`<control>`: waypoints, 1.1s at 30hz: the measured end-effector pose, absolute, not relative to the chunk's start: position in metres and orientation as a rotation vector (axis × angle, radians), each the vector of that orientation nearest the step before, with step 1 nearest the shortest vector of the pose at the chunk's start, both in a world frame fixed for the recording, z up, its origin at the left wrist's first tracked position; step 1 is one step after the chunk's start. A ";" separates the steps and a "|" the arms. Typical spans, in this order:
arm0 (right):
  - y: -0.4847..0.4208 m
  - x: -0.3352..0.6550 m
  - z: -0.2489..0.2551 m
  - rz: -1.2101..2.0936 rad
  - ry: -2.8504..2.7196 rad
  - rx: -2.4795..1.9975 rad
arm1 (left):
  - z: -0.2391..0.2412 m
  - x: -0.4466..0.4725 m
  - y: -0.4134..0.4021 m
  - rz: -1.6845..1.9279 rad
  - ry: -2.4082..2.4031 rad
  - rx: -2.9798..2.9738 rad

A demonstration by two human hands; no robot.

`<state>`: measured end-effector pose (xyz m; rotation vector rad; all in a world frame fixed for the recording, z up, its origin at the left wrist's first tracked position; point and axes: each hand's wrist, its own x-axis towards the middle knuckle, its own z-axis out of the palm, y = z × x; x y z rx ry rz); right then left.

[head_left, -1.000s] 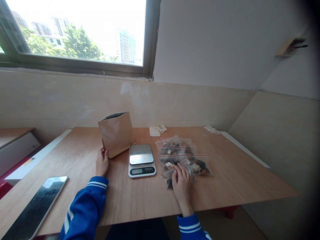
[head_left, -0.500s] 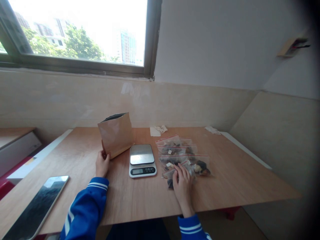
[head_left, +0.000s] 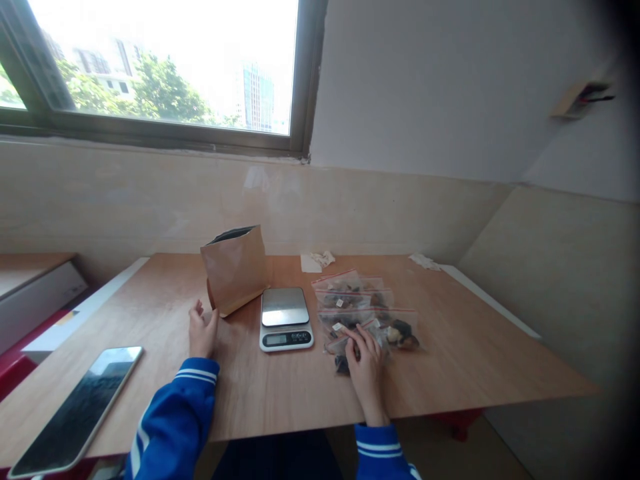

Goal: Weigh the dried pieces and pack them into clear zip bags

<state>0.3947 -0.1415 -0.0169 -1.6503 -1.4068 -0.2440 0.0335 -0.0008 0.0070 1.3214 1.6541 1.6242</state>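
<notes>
Left hand (head_left: pixel 203 331) loosened from one brown bag (head_left: pixel 235 272); right hand (head_left: pixel 367 367) laid on piled clear bags (head_left: pixel 356 301), at least five, grip unclear.

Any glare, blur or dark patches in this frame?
Head view: the window is blown out near white; the scale and phone carry reflections. Head view again: the right edge falls into dark blur, and the plastic bags look soft in detail.

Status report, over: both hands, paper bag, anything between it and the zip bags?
Left hand open beside paper bag, contact unclear. Right hand on zip bags. Paper bag upright, mouth open. Scale between paper bag and zip bags.
</notes>
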 end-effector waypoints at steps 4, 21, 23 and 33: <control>-0.136 0.396 -0.013 -0.170 -1.351 -1.614 | 0.006 0.027 -0.014 1.644 1.678 1.157; -0.151 0.351 -0.006 -0.224 -0.987 -1.863 | 0.029 0.092 -0.106 1.300 1.298 1.243; -0.153 0.356 -0.006 -0.167 -1.037 -1.798 | 0.036 0.108 -0.114 1.198 1.189 1.297; -0.172 0.313 0.066 0.429 -1.219 -1.422 | 0.059 0.175 -0.143 1.109 0.908 1.175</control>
